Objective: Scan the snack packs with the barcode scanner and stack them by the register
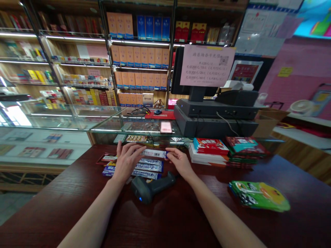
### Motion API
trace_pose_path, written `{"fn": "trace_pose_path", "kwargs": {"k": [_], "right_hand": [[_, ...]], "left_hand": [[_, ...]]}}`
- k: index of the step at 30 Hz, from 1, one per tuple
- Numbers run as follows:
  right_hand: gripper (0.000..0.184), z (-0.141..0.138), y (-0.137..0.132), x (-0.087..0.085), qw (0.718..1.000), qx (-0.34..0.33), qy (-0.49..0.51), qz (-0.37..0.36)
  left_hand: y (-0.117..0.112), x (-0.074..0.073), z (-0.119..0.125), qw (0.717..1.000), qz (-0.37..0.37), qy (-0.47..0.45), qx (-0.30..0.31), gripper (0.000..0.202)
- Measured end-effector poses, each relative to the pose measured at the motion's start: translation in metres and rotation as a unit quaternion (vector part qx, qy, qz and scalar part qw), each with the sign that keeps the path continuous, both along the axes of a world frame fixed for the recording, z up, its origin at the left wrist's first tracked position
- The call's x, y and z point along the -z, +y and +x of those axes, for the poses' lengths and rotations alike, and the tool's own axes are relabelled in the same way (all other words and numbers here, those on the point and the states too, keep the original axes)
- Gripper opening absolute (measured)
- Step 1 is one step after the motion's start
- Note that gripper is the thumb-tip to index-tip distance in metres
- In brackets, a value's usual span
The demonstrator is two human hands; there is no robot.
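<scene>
A long, narrow white-and-blue packet (156, 154) with a barcode stretches between my two hands over the counter. My right hand (179, 162) pinches its right end between thumb and fingers. At the left end, my left hand (127, 160) has its fingers bent over the packet; its thumb is mostly hidden. Below lie several similar blue-and-white packets (148, 175) side by side, partly covered by my left hand. Nearer to me, a black barcode scanner (152, 187) with a small blue light lies on the dark wooden counter (160, 227).
Right of my hands are stacked red-and-white packs (210, 146) and dark red-and-green packs (244, 144). Green pouches (260, 195) lie nearer on the right. Behind stand a cash register with a screen (201, 70), a glass display case (108, 120) and shelves of boxes (139, 57).
</scene>
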State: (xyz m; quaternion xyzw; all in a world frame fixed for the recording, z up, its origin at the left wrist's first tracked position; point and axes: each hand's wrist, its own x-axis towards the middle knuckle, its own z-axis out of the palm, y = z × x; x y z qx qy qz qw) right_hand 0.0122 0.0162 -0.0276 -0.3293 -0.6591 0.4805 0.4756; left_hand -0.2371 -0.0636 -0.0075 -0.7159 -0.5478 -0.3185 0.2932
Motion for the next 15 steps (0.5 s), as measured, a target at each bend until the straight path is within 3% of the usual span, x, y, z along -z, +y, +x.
{"fn": "trace_pose_path", "kwargs": {"k": [6,15], "right_hand": [[0.041,0.014,-0.006,-0.003,0.99,0.024,-0.104,0.096],[0.032,0.03,-0.027,0.006,0.957,-0.033,-0.209,0.196]], "left_hand": [[0.001,0.001,-0.005,0.999,0.015,-0.026,-0.024,0.032],[0.004,0.004,-0.012,0.998,0.017,-0.03,-0.043,0.03]]}}
